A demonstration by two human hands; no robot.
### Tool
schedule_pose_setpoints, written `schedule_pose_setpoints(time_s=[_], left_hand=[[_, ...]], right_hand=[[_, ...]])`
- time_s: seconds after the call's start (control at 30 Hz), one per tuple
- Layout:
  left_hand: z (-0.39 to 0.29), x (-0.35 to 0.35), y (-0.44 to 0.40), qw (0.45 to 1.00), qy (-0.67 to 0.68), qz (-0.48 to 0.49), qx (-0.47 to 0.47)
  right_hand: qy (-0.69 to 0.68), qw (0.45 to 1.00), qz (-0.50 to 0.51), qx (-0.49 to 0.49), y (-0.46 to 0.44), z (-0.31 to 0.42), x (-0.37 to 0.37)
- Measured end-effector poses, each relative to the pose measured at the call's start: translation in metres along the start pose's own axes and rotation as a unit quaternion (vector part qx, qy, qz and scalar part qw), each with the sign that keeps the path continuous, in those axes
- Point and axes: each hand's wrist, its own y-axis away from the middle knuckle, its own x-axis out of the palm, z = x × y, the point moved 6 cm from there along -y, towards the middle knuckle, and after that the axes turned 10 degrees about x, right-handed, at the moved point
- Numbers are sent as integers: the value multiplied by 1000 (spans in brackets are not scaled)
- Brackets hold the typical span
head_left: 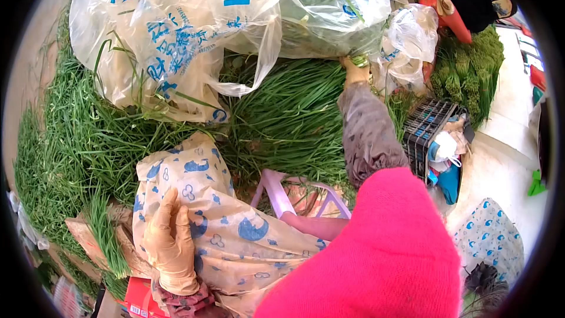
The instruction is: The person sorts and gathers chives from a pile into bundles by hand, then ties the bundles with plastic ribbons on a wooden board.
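Observation:
My left hand [170, 246], in a cream-coloured glove, is open with its fingers stretched out over a beige apron [238, 229] printed with blue whales. Nothing is in it. My right hand [356, 72], also gloved, reaches out to the far edge of a thick layer of chives [288, 115]. Its fingers are closed around some pale chive ends there, partly hidden under the edge of a clear plastic bag [335, 17]. Left of my left hand, a small bunch of chives [107, 235] lies across a wooden board [88, 238].
A second plastic bag [176, 29] with blue print covers chives at the back. Loose chives [76, 141] are heaped at left. A lilac plastic stool [275, 191] stands before me. At right are a black crate [426, 135], tied green bundles [471, 68] and a patterned cloth [491, 238].

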Motion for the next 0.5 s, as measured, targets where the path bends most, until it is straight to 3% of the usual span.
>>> schedule_pose_setpoints(time_s=[0.03,0.07,0.13,0.17,0.37,0.43,0.5], left_hand=[[-4,-1,0,1000,-14,-12,24],[-5,-1,0,1000,-13,-10,26],[-1,0,0,999,34,-16,-14],[-1,2,0,999,35,-15,-7],[-2,10,-8,998,46,37,-3],[-2,21,-13,987,111,72,-91],[-15,34,-25,983,110,117,-89]], right_hand=[[-69,995,-22,73,11,-8,-10],[-69,995,-24,73,17,-17,-21],[-132,991,10,-22,20,-38,-33],[-135,991,4,-23,17,-43,-43],[-325,923,144,144,80,-38,-64],[-382,886,171,200,105,-34,-67],[-452,845,157,236,106,-51,-68]])
